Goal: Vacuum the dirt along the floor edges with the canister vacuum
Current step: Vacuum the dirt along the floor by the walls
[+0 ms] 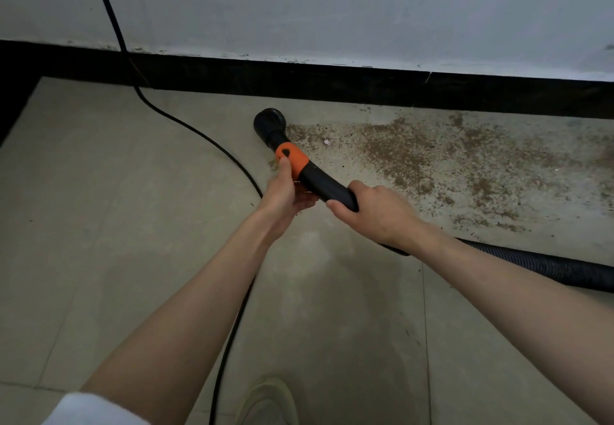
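A black vacuum wand (327,185) with an orange collar (294,159) ends in a round black nozzle (269,121) resting on the floor near the black baseboard (365,87). My left hand (285,192) holds the wand at the orange collar, thumb on it. My right hand (375,208) grips the black tube further back. The ribbed black hose (548,267) runs off to the right behind my right arm. Brown dirt (432,159) is spread over the floor to the right of the nozzle, along the baseboard.
A black power cord (186,125) hangs down the white wall (332,9), curves across the floor and passes under my left arm. My shoe (265,401) shows at the bottom. The tiled floor (99,208) to the left looks free of dirt.
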Motion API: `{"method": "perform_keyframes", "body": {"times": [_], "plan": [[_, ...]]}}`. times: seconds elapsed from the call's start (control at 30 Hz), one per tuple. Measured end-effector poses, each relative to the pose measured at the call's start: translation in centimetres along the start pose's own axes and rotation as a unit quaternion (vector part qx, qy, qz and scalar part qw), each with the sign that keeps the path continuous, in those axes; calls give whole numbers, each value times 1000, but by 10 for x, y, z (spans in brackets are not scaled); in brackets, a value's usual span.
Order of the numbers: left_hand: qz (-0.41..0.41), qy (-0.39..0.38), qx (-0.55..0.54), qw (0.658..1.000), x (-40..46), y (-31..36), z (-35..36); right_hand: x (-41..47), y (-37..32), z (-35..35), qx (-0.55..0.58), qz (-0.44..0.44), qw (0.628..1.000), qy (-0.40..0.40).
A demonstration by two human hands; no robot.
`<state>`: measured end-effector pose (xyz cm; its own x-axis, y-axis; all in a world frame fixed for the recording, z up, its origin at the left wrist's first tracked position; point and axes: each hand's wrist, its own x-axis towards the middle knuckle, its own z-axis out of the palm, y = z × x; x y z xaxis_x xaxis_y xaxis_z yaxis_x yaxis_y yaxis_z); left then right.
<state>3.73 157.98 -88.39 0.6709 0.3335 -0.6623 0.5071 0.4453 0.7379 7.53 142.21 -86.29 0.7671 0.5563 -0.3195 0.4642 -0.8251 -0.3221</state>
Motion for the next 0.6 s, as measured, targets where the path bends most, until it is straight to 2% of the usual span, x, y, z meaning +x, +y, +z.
{"method": "perform_keyframes", "body": {"times": [0.07,0.13,0.2,0.33,0.43,0.53,0.6], "plan": [[70,63,106,990,-1,-11,-13,0,1,-2,7,20,999,41],[118,148,304,933,-1,-31,-35,-3,1,-4,22,18,998,61],[101,166,428,883,-3,-53,-55,-7,-1,-5,16,-6,998,58],[114,173,458,864,-2,-75,-72,-15,-10,1,-12,-47,998,32],[167,199,439,860,-5,-71,-79,-16,-16,5,37,-38,999,12],[215,285,401,843,-13,-63,-105,-15,-18,4,85,-47,995,-11],[191,349,393,829,-13,-61,-132,-16,-20,5,71,-66,995,-15]]}}
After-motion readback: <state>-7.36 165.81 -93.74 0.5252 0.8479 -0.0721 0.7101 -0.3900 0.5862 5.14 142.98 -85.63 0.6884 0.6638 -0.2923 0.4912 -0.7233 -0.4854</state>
